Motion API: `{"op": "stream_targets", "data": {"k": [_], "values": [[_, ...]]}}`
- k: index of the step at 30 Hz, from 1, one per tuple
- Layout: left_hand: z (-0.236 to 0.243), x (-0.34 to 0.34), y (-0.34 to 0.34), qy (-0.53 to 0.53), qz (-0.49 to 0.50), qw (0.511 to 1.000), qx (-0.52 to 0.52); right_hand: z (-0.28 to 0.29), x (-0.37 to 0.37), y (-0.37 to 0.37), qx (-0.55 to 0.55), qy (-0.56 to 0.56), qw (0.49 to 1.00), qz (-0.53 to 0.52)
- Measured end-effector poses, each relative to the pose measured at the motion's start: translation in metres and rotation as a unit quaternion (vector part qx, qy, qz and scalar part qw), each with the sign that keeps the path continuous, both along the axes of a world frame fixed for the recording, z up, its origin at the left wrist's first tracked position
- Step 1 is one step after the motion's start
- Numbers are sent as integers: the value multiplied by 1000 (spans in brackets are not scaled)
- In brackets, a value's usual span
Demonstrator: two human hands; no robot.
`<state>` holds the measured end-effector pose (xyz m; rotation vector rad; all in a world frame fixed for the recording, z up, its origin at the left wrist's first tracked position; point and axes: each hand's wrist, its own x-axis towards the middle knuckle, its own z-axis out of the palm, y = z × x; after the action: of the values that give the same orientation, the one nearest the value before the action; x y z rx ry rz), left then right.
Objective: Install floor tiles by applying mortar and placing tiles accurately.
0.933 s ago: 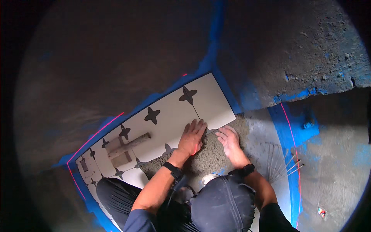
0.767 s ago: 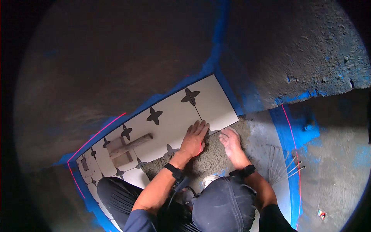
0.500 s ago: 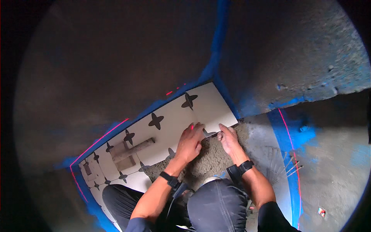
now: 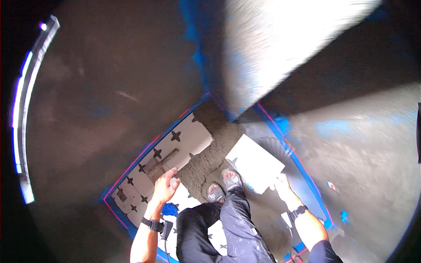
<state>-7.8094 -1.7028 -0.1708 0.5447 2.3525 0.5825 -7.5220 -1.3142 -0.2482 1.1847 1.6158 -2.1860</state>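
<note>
My right hand (image 4: 283, 184) grips a white tile (image 4: 254, 160) by its lower right corner, over the grey mortar bed right of my feet. My left hand (image 4: 165, 187) is open, fingers apart, above the laid white tiles (image 4: 197, 136) with dark cross motifs, just below a wooden-handled float (image 4: 158, 166) lying on them. Wet mortar (image 4: 221, 133) shows at the upper end of the tile row, where it runs toward the corner. A blue object (image 4: 170, 210) lies beside my left wrist.
My sandalled feet (image 4: 229, 179) stand between tiles and held tile. Blue-coated edges (image 4: 307, 171) with red laser lines border the floor. A brightly lit wall projection (image 4: 285, 39) juts toward the corner from the upper right. A bright strip (image 4: 22, 114) curves along the far left.
The end tile has been lifted from the row into my right hand and moved down rightward, uncovering mortar. My left hand has moved down-left. The view has shifted, now showing my feet.
</note>
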Motion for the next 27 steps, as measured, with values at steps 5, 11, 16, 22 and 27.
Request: {"op": "stream_targets", "data": {"k": [5, 11, 16, 22, 27], "values": [[106, 42, 28, -168, 5, 982, 86, 184, 144, 13, 120, -71, 988, -66], [205, 86, 87, -32, -260, 960, 97, 322, 308, 32, 290, -158, 937, -115], [304, 109, 168, 30, -389, 920, -30, 361, 478, -23, 547, -199, 806, -111], [243, 137, 169, 77, -459, 876, -125, 359, 630, -145, 319, -421, 793, -303], [220, 167, 318, 43, -619, 765, -174, 372, 696, -234, 165, -503, 729, -433]]}}
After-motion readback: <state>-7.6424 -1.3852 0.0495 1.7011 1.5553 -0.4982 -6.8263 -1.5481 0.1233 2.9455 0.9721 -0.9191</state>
